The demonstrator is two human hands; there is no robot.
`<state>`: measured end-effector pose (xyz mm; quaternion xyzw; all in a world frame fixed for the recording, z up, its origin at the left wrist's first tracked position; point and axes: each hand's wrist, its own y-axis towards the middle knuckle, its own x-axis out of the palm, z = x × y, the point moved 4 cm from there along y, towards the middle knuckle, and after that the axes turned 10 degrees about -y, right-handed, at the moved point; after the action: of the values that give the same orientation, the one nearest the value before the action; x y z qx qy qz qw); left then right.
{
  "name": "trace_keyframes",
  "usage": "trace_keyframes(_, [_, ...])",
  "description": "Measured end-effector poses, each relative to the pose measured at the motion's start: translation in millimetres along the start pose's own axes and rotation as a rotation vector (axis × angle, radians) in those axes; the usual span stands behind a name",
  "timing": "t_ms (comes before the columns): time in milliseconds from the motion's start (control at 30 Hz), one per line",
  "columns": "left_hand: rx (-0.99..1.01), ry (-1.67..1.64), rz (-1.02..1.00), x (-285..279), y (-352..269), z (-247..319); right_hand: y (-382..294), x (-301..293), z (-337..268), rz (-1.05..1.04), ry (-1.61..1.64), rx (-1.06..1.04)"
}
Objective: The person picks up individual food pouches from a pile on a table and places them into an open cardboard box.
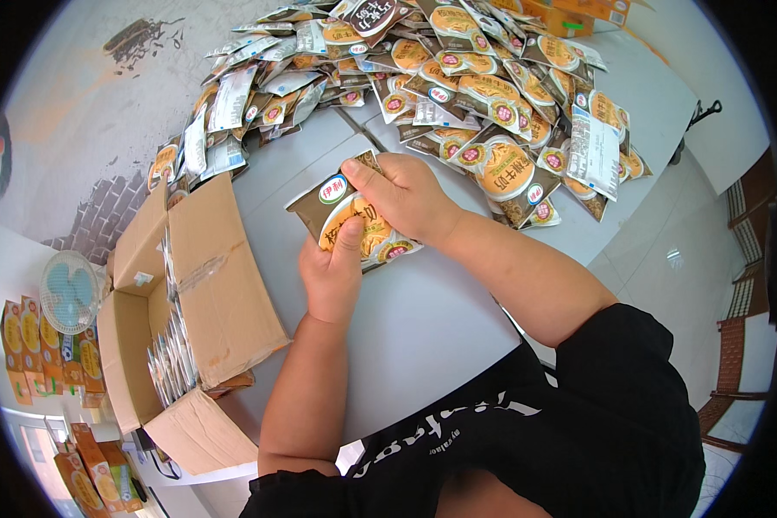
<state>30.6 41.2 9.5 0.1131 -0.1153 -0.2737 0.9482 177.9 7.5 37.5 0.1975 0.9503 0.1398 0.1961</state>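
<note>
Between my two hands is a flat brown and yellow milk-drink pouch [337, 210], printed side up, held above the grey table [427, 324]. My left hand [337, 262] grips its near edge, thumb on the front. At the far right edge, my right hand [408, 194] pinches the pouch with its thumb on top; the fingers beneath are hidden. Beyond my hands spreads a big heap of similar pouches [485, 90], some showing white printed backs. To the left stands an open cardboard box [220, 285] with several pouches [171, 362] packed on edge inside.
The box's flaps stick out over the table. A fan with a white guard [70, 291] stands at the far left, near orange cartons [32, 343]. More orange cartons [90, 472] are at lower left, and others [576, 16] sit behind the heap. Tiled floor [660, 239] lies right of the table.
</note>
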Motion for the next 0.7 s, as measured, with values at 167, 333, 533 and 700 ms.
trace_keyframes(167, [0.039,-0.012,0.039,1,1,6,1,4,1,0.026,0.155,0.086])
trace_keyframes(333, [0.091,-0.058,0.124,-15,6,4,-3,12,-8,-0.348,-0.065,0.191])
trace_keyframes(533, [0.13,0.089,0.184,-20,9,13,-3,21,3,-0.411,-0.147,0.094])
trace_keyframes(700, [-0.047,-0.331,0.225,-28,15,3,-2,22,8,-0.339,-0.47,-0.031])
